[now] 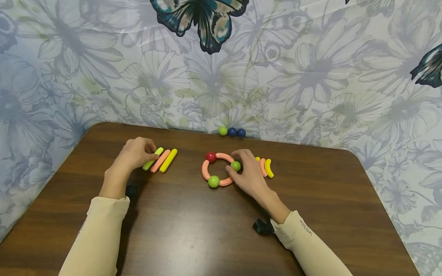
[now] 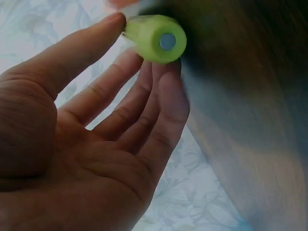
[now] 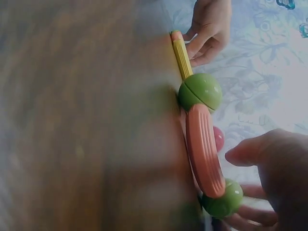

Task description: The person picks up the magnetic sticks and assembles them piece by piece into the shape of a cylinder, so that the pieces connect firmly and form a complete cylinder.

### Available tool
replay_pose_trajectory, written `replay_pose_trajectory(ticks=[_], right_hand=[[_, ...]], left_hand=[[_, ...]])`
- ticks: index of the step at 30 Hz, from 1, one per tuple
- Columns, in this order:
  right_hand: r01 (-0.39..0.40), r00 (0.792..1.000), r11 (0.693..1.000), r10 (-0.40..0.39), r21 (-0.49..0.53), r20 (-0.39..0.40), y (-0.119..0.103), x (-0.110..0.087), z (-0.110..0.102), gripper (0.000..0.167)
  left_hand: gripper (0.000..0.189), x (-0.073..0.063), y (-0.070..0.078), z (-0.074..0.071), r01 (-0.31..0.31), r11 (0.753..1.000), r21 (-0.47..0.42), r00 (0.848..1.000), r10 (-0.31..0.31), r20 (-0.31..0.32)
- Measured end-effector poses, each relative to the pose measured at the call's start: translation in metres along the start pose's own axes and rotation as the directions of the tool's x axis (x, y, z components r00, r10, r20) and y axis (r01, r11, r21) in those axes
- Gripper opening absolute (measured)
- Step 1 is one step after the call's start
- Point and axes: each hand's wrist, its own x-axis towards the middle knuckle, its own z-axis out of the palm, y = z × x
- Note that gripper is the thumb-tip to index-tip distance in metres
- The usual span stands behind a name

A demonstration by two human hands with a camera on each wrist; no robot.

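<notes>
My left hand [image 1: 136,154] pinches a light green rod [image 1: 148,165] at the left of the table; the rod's round end with a grey disc shows in the left wrist view. Beside it lie a coral rod [image 1: 160,161] and a yellow rod [image 1: 168,161]. In the middle, curved coral pieces [image 1: 205,170] join a red ball [image 1: 211,156] and two green balls [image 1: 213,181] into a ring. My right hand [image 1: 251,174] is at the ring's right side, fingers behind the right green ball [image 3: 223,198]. Its thumb is spread away from that ball.
Curved yellow [image 1: 269,168] and coral [image 1: 263,167] pieces lie just right of my right hand, partly hidden by it. A green ball [image 1: 223,131] and two blue balls [image 1: 232,132] sit at the table's back edge, against the patterned wall covering [image 1: 310,96].
</notes>
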Motion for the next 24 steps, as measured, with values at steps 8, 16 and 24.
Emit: replay_pose_trajectory(ticks=[8, 16, 24], right_hand=[[0.048, 0.998, 0.997, -0.046, 0.052, -0.051, 0.002, -0.001, 0.007, 0.026], [0.064, 0.997, 0.993, -0.06, 0.098, -0.05, 0.002, -0.004, 0.013, 0.029], [0.013, 0.999, 0.991, -0.007, 0.134, -0.046, 0.007, -0.008, 0.006, 0.034]], left_hand=[[0.033, 0.001, -0.003, 0.001, 0.061, 0.996, 0.072, 0.996, -0.057, -0.066], [0.031, -0.007, 0.012, 0.003, -0.058, 0.995, -0.079, 0.925, 0.023, -0.38], [0.026, 0.005, 0.06, 0.017, -0.25, 0.945, -0.212, 0.895, 0.142, -0.424]])
